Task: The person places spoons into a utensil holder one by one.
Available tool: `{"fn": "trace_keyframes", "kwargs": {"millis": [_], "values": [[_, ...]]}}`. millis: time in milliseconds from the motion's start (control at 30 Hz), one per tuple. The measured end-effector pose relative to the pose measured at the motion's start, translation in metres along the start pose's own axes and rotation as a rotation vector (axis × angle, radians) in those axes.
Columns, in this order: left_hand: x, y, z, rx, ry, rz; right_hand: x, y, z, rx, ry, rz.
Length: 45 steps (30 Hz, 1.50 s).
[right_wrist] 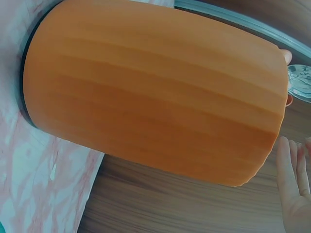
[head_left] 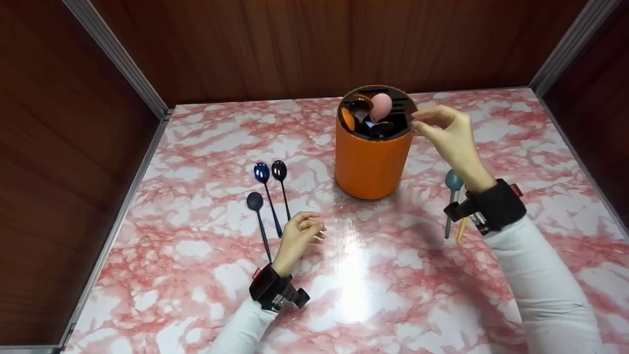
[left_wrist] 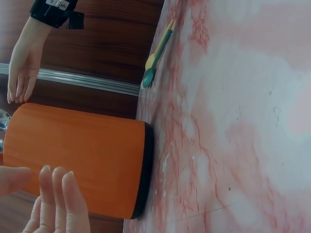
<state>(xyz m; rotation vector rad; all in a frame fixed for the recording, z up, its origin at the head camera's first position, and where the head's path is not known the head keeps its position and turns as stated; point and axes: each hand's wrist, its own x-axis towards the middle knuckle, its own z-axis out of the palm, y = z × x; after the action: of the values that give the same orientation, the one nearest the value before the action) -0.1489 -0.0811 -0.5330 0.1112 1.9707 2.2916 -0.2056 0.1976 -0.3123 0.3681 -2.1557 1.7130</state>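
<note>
An orange utensil holder [head_left: 373, 169] with a black slotted top stands upright near the back wall. In it are a pink spoon [head_left: 382, 106], a dark ladle-like bowl [head_left: 360, 109], an orange-edged utensil [head_left: 348, 119] and other dark pieces. My right hand [head_left: 444, 129] is at the holder's right rim, thumb and fingertips close together, with no utensil showing between them. Lower down, my left hand [head_left: 299, 238] hovers in front of the holder with relaxed fingers and nothing held. Beside it lie a shiny blue spoon [head_left: 262, 172], a black spoon [head_left: 279, 170] and a matte dark spoon [head_left: 255, 201].
A teal spoon [head_left: 453, 180] and a yellow-handled spoon [head_left: 462, 230] lie right of the holder, partly under my right wrist in the head view. Brown wood-look panels [head_left: 275, 49] with metal edging enclose the marbled pink-and-white table [head_left: 196, 305].
</note>
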Motion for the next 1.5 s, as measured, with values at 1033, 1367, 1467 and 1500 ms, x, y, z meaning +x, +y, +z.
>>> {"fn": "trace_keyframes", "kwargs": {"millis": [1033,1367,1467,1500], "values": [[-0.007,0.046,0.011,0.01,0.06,-0.097,-0.047,0.033,0.002,0.078,-0.097,0.059],[-0.011,0.066,0.013,0.024,0.075,-0.085,-0.07,0.053,0.007,0.103,-0.16,0.125],[-0.01,0.066,0.011,0.024,0.073,-0.077,-0.077,0.058,0.01,0.088,-0.174,0.128],[-0.009,0.066,0.011,0.03,0.072,-0.076,-0.079,0.06,0.011,0.086,-0.178,0.126]]}}
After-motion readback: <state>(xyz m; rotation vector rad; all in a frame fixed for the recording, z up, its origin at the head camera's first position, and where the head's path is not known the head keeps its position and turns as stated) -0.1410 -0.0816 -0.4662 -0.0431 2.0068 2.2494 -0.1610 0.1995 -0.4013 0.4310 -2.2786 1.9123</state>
